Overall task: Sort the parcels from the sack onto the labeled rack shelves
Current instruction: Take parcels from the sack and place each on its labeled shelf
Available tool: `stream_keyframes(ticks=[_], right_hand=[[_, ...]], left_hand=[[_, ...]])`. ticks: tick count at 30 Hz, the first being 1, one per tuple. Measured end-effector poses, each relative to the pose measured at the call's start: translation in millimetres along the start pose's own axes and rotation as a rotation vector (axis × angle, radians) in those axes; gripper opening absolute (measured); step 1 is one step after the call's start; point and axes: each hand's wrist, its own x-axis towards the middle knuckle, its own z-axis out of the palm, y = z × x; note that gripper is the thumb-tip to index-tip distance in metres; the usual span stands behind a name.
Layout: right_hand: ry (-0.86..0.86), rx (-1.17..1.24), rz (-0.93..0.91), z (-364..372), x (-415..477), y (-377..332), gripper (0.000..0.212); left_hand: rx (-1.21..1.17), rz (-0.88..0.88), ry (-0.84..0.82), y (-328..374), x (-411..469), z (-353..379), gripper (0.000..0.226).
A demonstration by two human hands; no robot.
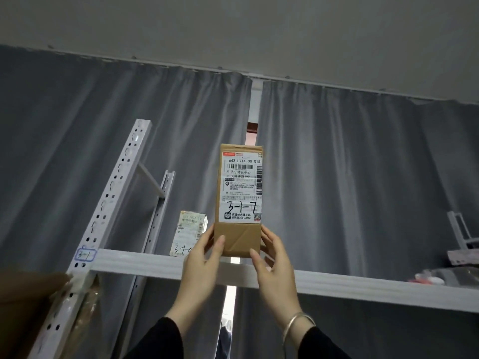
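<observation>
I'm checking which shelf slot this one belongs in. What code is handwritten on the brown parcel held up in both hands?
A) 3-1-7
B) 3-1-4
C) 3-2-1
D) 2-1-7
A: the brown parcel, held upright between the left hand and the right hand, bears "3-1-7" in black marker low on its front.

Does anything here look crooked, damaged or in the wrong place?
Nothing stands out. The left hand and right hand hold the brown parcel, marked 3-1-7, upright at the shelf tagged 3-1, beside a white parcel.
</observation>
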Motion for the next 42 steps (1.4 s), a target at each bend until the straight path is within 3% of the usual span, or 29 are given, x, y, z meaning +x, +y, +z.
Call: stream_keyframes(ticks=[5,14,21,25,34,38,42], right_hand=[[-0.021,-0.091,0.039,19,25,27,0.038],[-0.004,-0.351,0.183,52,59,101,0.040],[-0.043,-0.510,0.264,68,91,133,0.040],[-0.100,-0.676,0.354,66,110,139,0.036],[-0.284,-0.802,0.464,79,150,152,0.024],[-0.412,-0.823,0.479,86,157,158,0.035],[-0.419,-0.827,0.449,85,158,160,0.041]], left_hand=[[0.076,-0.012,0.026,-33,27,-3,0.038],[0.298,-0.047,-0.084,-100,56,-11,0.041],[0.784,-0.046,-0.079,-131,89,-7,0.038],[0.947,-0.065,-0.133,-133,99,1,0.038],[0.976,-0.150,-0.216,-137,129,23,0.008],[0.938,-0.203,-0.203,-139,129,24,0.021],[0.954,-0.191,-0.162,-139,125,24,0.018]])
